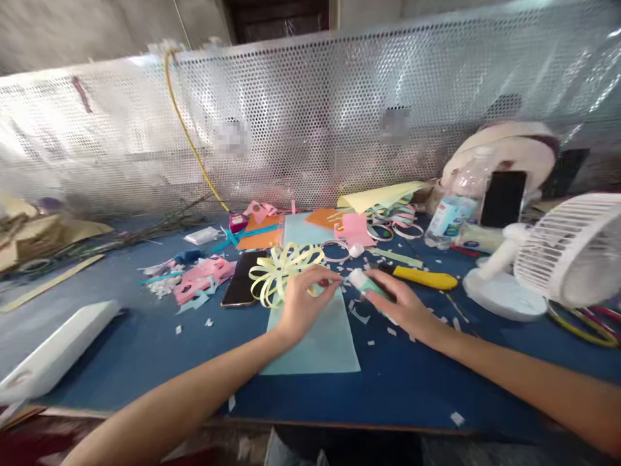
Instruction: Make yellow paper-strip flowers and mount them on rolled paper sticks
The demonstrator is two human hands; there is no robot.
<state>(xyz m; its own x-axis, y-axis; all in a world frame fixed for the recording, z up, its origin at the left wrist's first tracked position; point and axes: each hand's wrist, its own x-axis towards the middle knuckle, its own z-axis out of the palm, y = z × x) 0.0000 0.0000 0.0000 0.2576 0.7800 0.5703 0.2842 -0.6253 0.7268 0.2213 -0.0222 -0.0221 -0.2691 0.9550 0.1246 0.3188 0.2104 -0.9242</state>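
Probably a light, steady grip serves best, as the right hand (400, 303) grasps the tube (361, 282) just right of the nearer blue paper (323, 343), while the left hand (308, 296), fingertips drawn close, whether on anything I can't tell, hangs above that paper.

Worktop (145, 349): broad, deep blue, spans nearly full width; thin brownish front edge. Behind it, perforated panel (310, 116), silvery, full width, top edge sloping up toward right; small round holes in close rows. Glossy sheen, streaked glare strongest at left end and upper right; middle duller, pinkish blur through holes. Above panel: wall (111, 29), grey-beige, blotchy; dark brown framed section (279, 19) at top centre, door or window unclear. Floor (29, 446) below front edge: dark, reddish patches, blurred.
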